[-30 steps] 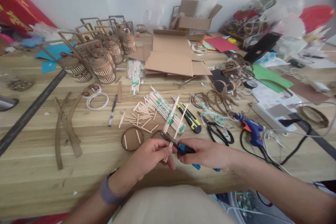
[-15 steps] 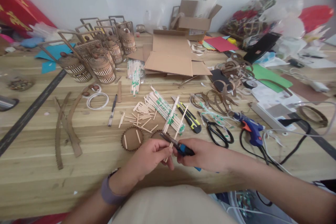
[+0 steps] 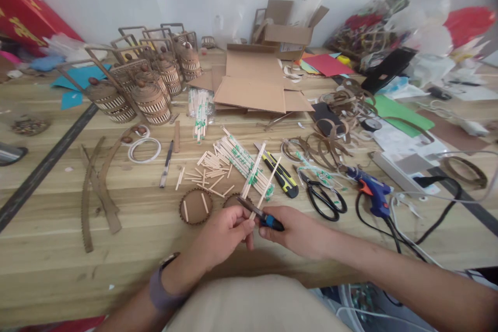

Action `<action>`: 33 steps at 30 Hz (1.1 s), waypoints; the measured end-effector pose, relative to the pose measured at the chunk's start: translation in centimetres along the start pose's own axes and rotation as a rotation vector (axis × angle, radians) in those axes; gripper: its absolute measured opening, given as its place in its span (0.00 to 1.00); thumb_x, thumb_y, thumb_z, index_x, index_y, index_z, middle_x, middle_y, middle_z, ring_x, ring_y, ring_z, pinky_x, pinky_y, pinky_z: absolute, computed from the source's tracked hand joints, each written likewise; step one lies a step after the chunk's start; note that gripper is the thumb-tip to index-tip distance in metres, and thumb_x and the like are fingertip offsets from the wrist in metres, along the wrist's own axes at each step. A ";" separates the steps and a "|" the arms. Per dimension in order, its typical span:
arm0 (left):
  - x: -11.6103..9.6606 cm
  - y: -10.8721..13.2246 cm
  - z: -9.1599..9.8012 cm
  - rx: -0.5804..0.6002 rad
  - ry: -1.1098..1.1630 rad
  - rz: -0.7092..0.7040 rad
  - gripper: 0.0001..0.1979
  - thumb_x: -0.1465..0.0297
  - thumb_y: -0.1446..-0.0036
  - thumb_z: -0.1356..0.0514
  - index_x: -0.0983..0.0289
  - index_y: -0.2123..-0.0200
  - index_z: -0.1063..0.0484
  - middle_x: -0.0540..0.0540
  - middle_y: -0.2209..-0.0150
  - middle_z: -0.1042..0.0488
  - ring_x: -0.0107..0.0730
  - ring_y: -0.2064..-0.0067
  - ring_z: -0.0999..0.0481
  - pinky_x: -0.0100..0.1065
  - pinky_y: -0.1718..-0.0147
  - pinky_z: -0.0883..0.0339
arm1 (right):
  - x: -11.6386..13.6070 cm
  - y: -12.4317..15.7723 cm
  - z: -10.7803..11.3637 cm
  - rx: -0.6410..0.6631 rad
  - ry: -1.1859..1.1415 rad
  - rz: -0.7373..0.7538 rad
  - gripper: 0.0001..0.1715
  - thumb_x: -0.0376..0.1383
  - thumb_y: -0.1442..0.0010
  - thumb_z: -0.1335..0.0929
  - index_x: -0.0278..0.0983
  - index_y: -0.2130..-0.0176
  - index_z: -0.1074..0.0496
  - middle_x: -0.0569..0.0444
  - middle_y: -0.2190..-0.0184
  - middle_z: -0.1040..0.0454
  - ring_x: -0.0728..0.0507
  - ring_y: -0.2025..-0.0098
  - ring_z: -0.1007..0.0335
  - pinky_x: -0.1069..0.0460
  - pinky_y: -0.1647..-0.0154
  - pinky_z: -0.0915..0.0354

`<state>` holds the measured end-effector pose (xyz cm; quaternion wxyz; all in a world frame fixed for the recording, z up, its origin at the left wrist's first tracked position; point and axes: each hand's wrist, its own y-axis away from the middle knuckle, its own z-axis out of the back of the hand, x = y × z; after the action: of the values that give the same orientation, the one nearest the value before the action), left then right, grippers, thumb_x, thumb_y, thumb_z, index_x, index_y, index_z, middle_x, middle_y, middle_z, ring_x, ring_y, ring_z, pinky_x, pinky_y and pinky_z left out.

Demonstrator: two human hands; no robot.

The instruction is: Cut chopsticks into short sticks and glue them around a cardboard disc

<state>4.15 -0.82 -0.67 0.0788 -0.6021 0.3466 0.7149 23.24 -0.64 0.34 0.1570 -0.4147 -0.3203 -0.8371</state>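
1. Your left hand point(image 3: 223, 236) has its fingers closed in a pinch on a thin pale wooden stick point(image 3: 269, 180). The stick is straight and smooth, and it slants up and away to your right over the table.
2. Your right hand point(image 3: 299, 231) is wrapped tight around the blue-handled dark metal cutting pliers point(image 3: 268, 219). Their slim dark nose crosses the stick just beyond your left fingertips; whether the blades bite the wood cannot be told.
3. Both hands meet low over the near edge of the pale, grained plank table point(image 3: 116, 249), just above your lap.
4. Just past your left knuckles lies a round brown cardboard disc with a toothed rim point(image 3: 195, 206), with two short sticks lying on it. A second such disc point(image 3: 233, 199) is half hidden by your fingers.
5. Beyond the discs lies a loose scatter of short cut stick pieces point(image 3: 208, 168), beside a fan of long chopsticks in green-printed wrappers point(image 3: 241, 158).
6. To your right, close together, lie a yellow-and-black utility knife point(image 3: 280, 171), black-handled scissors point(image 3: 322, 198) and a blue glue gun point(image 3: 371, 189) with a black cord.
7. The widest bare wood is to your left along the near edge; the right side is crowded.
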 end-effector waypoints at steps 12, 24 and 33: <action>-0.3 0.1 -0.1 0.015 0.009 0.007 0.17 0.56 0.42 0.47 0.62 0.76 0.34 0.50 0.79 0.27 0.31 0.73 0.28 0.32 0.66 0.37 | 0.3 0.0 0.8 0.111 -0.183 0.022 0.05 0.35 0.45 0.35 0.37 0.66 0.32 0.58 0.70 0.34 0.47 0.65 0.38 0.54 0.62 0.40; -0.4 0.1 -0.5 -0.002 -0.044 -0.016 0.17 0.59 0.40 0.50 0.61 0.78 0.37 0.48 0.81 0.33 0.29 0.76 0.32 0.31 0.70 0.39 | 0.3 0.0 0.0 0.026 -0.127 -0.021 0.03 0.33 0.46 0.36 0.38 0.71 0.39 0.60 0.76 0.41 0.49 0.72 0.45 0.54 0.69 0.44; 0.5 -0.3 0.0 -0.066 -0.094 -0.054 0.16 0.61 0.38 0.51 0.61 0.75 0.37 0.47 0.80 0.33 0.29 0.74 0.32 0.30 0.70 0.40 | 0.3 -0.2 0.3 0.018 -0.079 -0.006 0.08 0.38 0.41 0.37 0.36 0.64 0.32 0.53 0.67 0.30 0.45 0.63 0.36 0.50 0.59 0.38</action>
<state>4.21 -0.75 -1.23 0.0945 -0.5795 0.3023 0.7510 23.10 -0.28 0.64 0.1454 -0.4450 -0.3348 -0.8178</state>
